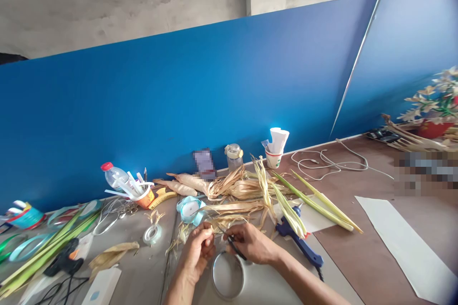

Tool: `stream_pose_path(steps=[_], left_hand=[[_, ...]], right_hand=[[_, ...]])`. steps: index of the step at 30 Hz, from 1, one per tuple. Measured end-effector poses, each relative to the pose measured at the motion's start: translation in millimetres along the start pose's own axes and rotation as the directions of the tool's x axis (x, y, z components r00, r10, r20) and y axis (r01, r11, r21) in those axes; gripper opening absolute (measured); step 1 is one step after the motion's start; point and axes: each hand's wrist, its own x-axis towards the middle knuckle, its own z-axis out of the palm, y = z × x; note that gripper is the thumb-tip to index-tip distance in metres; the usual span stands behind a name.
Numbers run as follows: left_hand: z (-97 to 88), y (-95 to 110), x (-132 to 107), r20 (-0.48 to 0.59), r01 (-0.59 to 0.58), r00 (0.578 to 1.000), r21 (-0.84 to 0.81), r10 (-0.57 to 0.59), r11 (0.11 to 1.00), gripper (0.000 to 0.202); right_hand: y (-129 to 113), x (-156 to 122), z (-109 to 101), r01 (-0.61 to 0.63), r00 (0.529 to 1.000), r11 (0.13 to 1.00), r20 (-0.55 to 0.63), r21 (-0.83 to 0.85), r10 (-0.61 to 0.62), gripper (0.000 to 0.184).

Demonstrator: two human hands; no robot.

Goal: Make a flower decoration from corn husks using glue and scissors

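My left hand [196, 250] is closed, thumb pressed against the fingers in a pinch; what it holds is too small to make out, perhaps a pale scrap. Just right of it, my right hand [252, 243] grips a slim dark tool [234, 247], its thin tip pointing toward the left fingers. Whether that tool is tweezers or scissors I cannot tell. Below both hands a round pale ring [228, 275] lies on the table. Dried corn husks [246, 188] spread behind the hands, beside a roll of light-blue ribbon [191, 209].
A blue glue gun [300, 240] lies right of my right forearm, near green stalks [315, 205]. To the left are a tape roll [152, 234], a black glue gun [64, 257] and a white box [102, 287]. A paper cup [274, 158] and a lidded jar [234, 156] stand by the blue partition [179, 105].
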Motion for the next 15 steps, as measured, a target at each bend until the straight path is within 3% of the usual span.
stream_pose_path(steps=[5, 9, 15], left_hand=[[3.7, -2, 0, 0.001, -0.047, 0.999, 0.137, 0.047, 0.990, 0.026], [3.5, -6, 2, 0.001, -0.084, 0.996, 0.266, 0.087, 0.960, 0.026], [0.6, -11, 3, 0.000, -0.103, 0.994, 0.369, 0.110, 0.924, 0.023]], right_hand=[[-1, -1, -4, -0.143, 0.958, 0.914, -0.284, -0.381, 0.031, 0.027], [4, -1, -6, -0.266, 0.939, 0.777, -0.337, -0.570, 0.074, 0.052], [4, 0, -7, -0.338, 0.929, 0.682, -0.346, -0.648, 0.132, 0.026]])
